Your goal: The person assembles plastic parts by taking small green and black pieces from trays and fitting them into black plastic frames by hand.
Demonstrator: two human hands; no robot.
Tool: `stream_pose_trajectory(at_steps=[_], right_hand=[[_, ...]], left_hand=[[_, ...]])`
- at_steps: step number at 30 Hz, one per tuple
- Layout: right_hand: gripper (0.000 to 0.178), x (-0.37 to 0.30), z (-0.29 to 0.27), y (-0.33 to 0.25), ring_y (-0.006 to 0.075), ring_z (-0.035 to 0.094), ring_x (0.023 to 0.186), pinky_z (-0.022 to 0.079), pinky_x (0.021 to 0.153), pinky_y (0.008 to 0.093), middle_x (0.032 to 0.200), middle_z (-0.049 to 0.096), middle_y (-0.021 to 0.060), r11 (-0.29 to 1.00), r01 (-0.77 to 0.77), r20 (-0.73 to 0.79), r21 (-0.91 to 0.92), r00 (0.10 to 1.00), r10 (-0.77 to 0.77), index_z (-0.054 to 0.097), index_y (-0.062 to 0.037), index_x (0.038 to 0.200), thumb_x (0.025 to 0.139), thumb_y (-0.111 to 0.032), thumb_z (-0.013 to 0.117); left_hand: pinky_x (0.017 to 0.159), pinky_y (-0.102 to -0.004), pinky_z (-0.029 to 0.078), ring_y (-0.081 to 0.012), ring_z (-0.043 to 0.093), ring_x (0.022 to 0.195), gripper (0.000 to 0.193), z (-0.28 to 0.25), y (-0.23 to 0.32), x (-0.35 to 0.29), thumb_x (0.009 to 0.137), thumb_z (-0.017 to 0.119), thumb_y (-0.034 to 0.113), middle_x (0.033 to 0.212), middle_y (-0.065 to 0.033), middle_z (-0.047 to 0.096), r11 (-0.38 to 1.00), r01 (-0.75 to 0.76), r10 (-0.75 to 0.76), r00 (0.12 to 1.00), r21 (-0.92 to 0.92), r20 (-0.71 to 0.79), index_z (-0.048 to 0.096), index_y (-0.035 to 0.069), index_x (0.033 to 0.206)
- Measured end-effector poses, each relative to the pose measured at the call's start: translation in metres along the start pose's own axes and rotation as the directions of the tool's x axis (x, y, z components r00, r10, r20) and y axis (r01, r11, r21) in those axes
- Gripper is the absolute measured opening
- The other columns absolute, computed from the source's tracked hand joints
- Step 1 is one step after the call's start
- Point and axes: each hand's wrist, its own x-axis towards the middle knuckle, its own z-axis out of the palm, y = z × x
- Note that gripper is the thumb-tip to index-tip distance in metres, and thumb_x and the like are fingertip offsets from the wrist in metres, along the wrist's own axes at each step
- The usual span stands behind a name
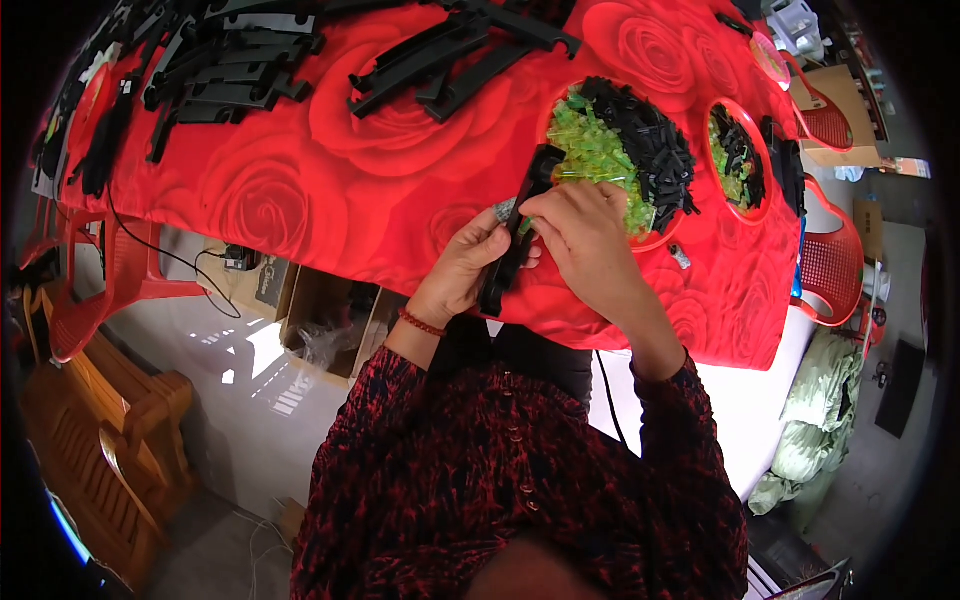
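My left hand (470, 262) is closed around a long black plastic strip (522, 218), which stands tilted over the table's near edge. A grey wrapping, perhaps tape, shows on a finger of that hand. My right hand (585, 235) pinches at the strip's middle; a bit of green shows by its fingertips, but what they grip is mostly hidden. Just beyond lies a round red-rimmed tray (668, 240) heaped with small translucent yellow-green pieces (592, 140) on its left and small black pieces (650, 145) on its right.
A smaller red-rimmed tray (764, 190) with mixed pieces sits to the right. More black strips (450, 60) lie at the back on the rose-patterned red cloth (270, 205). Red plastic chairs (828, 250) flank the table. A wooden bench (110, 450) and open cardboard boxes (325, 315) stand left.
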Motion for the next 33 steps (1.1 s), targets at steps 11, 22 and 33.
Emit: stream_pose_trajectory(at_steps=[11,22,33], right_hand=[[0.010,-0.002,0.012,0.004,0.0221,0.058,0.087,0.034,0.086,0.0381,0.086,0.058,0.0033,0.998,-0.038,-0.072,-0.042,0.997,0.035,0.066,-0.0112,0.092,0.083,-0.009,0.068],[0.012,-0.011,0.025,0.005,0.0206,0.057,0.086,0.033,0.086,0.0381,0.085,0.056,0.0017,0.995,-0.081,-0.135,-0.061,0.988,0.072,0.068,-0.0116,0.090,0.079,-0.009,0.071],[0.011,-0.010,0.026,0.000,0.0202,0.058,0.084,0.034,0.085,0.0383,0.083,0.058,0.0015,0.988,-0.091,-0.152,-0.126,0.986,0.071,0.071,-0.0102,0.090,0.079,-0.010,0.072]], left_hand=[[0.093,-0.0360,0.055,-0.0187,0.066,0.102,0.046,0.003,0.000,0.001,0.098,0.061,0.025,0.118,-0.0064,0.063,1.000,-0.015,0.015,1.000,0.001,-0.021,0.049,0.002,0.135],[0.092,-0.0337,0.055,-0.0183,0.066,0.100,0.044,0.000,-0.002,0.001,0.098,0.061,0.025,0.115,-0.0064,0.064,1.000,-0.014,0.014,1.000,0.007,-0.022,0.049,0.003,0.134],[0.091,-0.0314,0.055,-0.0149,0.065,0.100,0.044,0.003,-0.001,0.002,0.097,0.062,0.025,0.115,-0.0039,0.064,0.999,-0.044,0.044,0.998,0.000,-0.053,0.051,0.003,0.134]])
